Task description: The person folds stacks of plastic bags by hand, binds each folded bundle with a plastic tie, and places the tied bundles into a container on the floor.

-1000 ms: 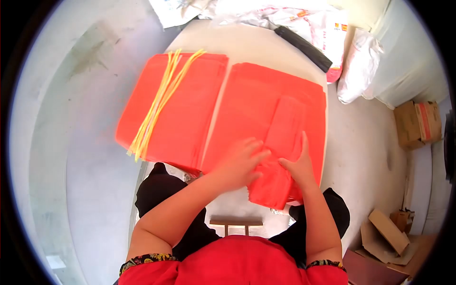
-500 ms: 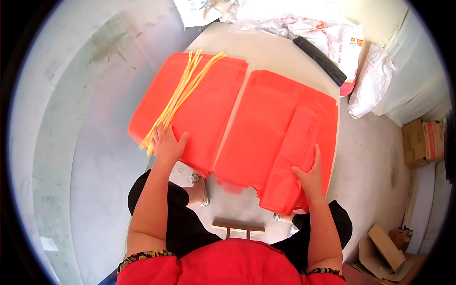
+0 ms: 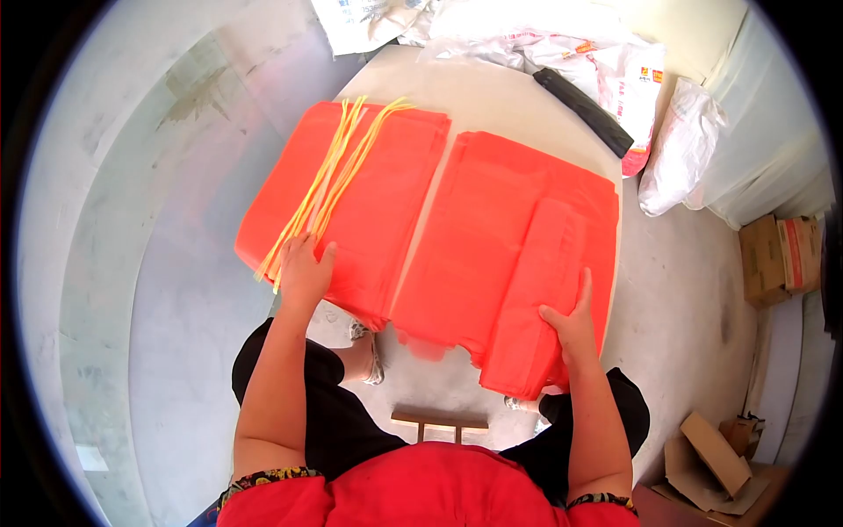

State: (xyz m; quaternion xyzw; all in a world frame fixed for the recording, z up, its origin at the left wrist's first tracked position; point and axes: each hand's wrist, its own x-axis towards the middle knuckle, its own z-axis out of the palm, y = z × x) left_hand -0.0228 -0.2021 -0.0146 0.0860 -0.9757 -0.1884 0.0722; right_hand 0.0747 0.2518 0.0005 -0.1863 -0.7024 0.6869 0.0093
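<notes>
My left hand (image 3: 305, 270) lies over the lower part of the yellow strips (image 3: 322, 195), fingertips touching them and thumb held apart. Those long, thin strips stretch across the left stack of red plastic sheets (image 3: 386, 189). My right hand (image 3: 572, 327) rests against the right side of a folded red bundle (image 3: 537, 290), thumb on top and index finger stretched out along it. Beneath the bundle is the right stack of red sheets (image 3: 470, 237), its near edge uneven and hanging past the table edge. Whether the sheets are bags cannot be told.
The pale table (image 3: 421, 79) also carries a black roll (image 3: 583, 114) and white printed sacks (image 3: 597, 66) at the back. Another white sack (image 3: 683, 145) stands at the right. Cardboard boxes (image 3: 764, 262) and opened cardboard (image 3: 711, 465) lie right. A wooden stool-like bar (image 3: 439, 422) is below.
The view has shifted slightly. My left hand stays at the yellow strips with a small finger movement, and my right hand keeps its place on the folded red bundle.
</notes>
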